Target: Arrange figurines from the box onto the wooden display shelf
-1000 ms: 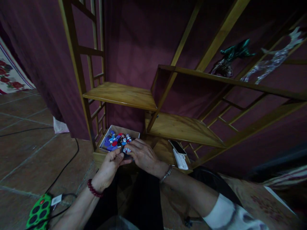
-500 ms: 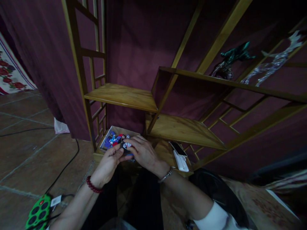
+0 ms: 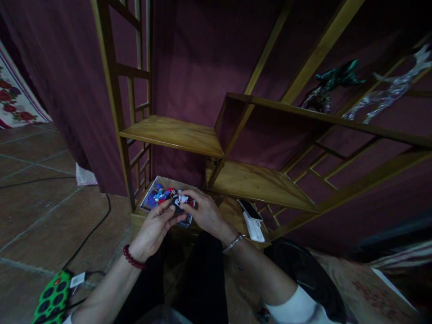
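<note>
Over the front edge of an open box (image 3: 146,194), both hands are together on a small black-and-white trinket (image 3: 182,199). My left hand (image 3: 157,226), with a dark red bead bracelet at its wrist, grips the dark part between thumb and fingers. From the right, my right hand (image 3: 206,212) pinches the white part with thumb and forefinger; a silver bracelet circles that wrist. Fingers cover part of the trinket, so its exact kind cannot be made out. Small colourful trinkets (image 3: 158,194) in blue, purple, red and white lie jumbled in the box.
The box stands at the bottom of a wooden shelf unit (image 3: 172,135). To its right lie a phone (image 3: 250,209) and a white object (image 3: 254,228). Glassy animal figurines (image 3: 393,90) stand on an upper shelf. A green power strip (image 3: 52,297) with cables is on the tiled floor.
My right hand's fingers have opened up a little around the trinket, and more of its white part shows. The view has shifted slightly.
</note>
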The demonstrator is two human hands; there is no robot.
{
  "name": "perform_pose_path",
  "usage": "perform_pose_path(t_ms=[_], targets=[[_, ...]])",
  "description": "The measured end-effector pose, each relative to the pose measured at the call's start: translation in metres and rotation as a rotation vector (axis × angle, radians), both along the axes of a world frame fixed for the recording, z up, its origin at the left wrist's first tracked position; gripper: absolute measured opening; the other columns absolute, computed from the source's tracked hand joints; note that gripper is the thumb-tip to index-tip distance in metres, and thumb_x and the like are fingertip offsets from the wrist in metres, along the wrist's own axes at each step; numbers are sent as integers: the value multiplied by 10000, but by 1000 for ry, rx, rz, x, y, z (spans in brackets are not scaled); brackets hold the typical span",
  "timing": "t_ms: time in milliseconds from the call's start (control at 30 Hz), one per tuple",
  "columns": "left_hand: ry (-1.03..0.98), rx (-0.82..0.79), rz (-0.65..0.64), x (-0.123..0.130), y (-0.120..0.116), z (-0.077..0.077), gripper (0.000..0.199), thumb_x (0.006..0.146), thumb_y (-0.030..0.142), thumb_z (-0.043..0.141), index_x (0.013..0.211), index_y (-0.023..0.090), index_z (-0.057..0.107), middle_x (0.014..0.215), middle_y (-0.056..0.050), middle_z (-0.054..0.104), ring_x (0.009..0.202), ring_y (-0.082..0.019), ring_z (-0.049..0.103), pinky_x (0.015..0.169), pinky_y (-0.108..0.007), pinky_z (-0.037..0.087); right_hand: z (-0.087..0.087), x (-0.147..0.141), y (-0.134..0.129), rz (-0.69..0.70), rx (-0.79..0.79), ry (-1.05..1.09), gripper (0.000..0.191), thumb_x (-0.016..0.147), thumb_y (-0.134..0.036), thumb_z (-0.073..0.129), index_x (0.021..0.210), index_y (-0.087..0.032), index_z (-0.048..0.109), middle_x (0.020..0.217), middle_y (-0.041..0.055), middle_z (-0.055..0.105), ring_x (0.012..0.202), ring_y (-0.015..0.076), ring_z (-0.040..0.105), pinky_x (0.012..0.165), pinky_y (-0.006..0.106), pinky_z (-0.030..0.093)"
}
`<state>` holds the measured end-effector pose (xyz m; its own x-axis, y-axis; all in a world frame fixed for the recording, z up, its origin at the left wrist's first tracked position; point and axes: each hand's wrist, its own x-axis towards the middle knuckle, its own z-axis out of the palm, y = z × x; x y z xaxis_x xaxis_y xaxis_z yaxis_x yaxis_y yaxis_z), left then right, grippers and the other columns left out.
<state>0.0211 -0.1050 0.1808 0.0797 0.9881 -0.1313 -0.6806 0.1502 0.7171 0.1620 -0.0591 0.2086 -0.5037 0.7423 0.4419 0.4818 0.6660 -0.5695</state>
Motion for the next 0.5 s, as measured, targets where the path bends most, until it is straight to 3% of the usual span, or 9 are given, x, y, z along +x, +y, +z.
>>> perform_pose_path(t_ms=[233,500], targets=[[-18,3,9,3,0,-1,255,660,161,683,914,146,667,941,-46,661,794,-139,614,787,-305,508,-3,1,2,7,56,-1,217,789,-221,565,1005,-219,589,981,37,630,927,157,570,820,291,440],[-42,25,33,10,3,-3,228,650,188,694,873,148,667,912,-42,670,753,-135,626,735,-275,514,5,5,2,-15,73,17,213,777,-228,583,989,-223,597,920,23,643,863,144,580,776,276,448]])
